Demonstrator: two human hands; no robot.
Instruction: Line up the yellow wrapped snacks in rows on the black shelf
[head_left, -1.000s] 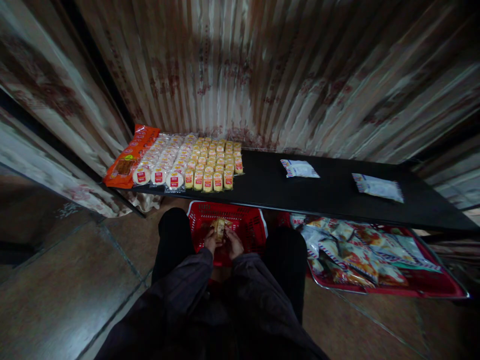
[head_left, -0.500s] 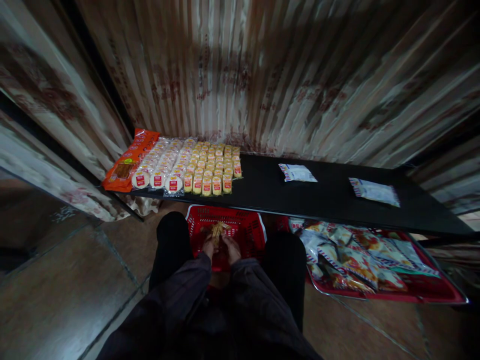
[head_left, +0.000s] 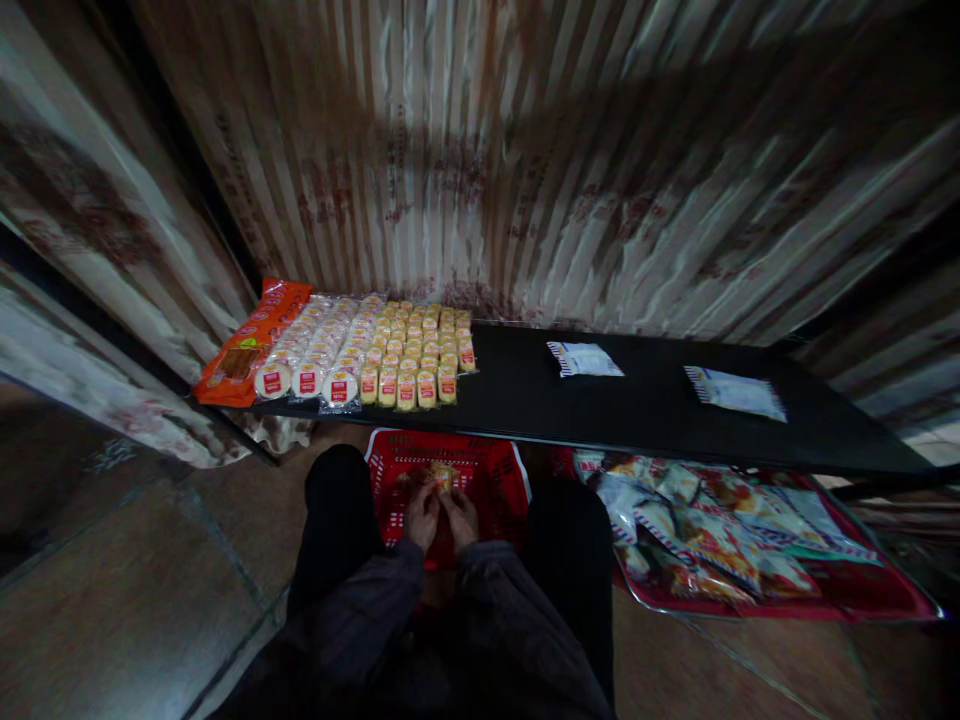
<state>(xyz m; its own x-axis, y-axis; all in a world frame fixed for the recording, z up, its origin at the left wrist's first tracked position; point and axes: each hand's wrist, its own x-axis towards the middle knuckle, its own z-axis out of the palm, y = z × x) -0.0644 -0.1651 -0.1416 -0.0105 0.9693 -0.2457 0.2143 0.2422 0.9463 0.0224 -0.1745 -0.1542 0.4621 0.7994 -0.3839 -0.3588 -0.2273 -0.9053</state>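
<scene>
Low over a red plastic basket (head_left: 510, 470) between my knees, my left hand (head_left: 421, 515) and my right hand (head_left: 460, 516) are close together. Their fingertips are closed on a small yellow packaged cake (head_left: 444, 474), which looks like the wrapped ones on the shelf; dim light hides its details. Just beyond the basket, several yellow packaged cakes (head_left: 407, 388) stand in tight rows on a black shelf (head_left: 517, 395). Left of them are rows of white round packaged cakes (head_left: 307, 381) with red labels, then an orange snack bag (head_left: 247, 345).
Two white packets (head_left: 584, 359) (head_left: 735, 393) lie apart on the shelf's right half. Below it at right sits a red basket (head_left: 862, 598) full of packaged snacks (head_left: 712, 535). A patterned curtain (head_left: 465, 150) hangs behind; tiled floor (head_left: 135, 590) lies around.
The crinkled tan-yellow item in my hands has turned and now shows a yellow face with a reddish patch. My hands have come closer together. The whole scene sits slightly lower in view.
</scene>
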